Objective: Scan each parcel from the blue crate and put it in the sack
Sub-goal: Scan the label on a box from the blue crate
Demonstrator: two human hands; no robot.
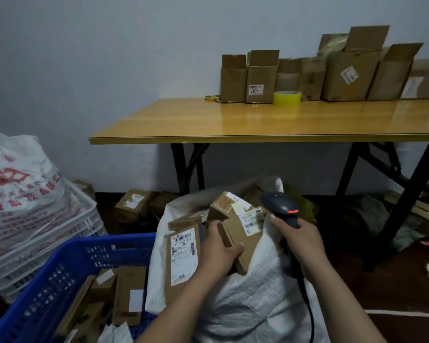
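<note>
Cardboard parcel (238,240) label-up over sack (245,298)

Parcel-sorting room — stacked cartons (332,75) (labelled), sack (245,293).

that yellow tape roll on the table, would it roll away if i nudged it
Probably not: the yellow tape roll lies flat on its side on the table, so it would likely slide. It looks light and rigid, and would roll only if tipped onto its edge.

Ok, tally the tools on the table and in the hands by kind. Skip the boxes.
Scanner: 1, in the right hand
Tape roll: 1, on the table
Scissors: 1, on the table
Total: 3
The left hand holds a parcel, not a tool.
</note>
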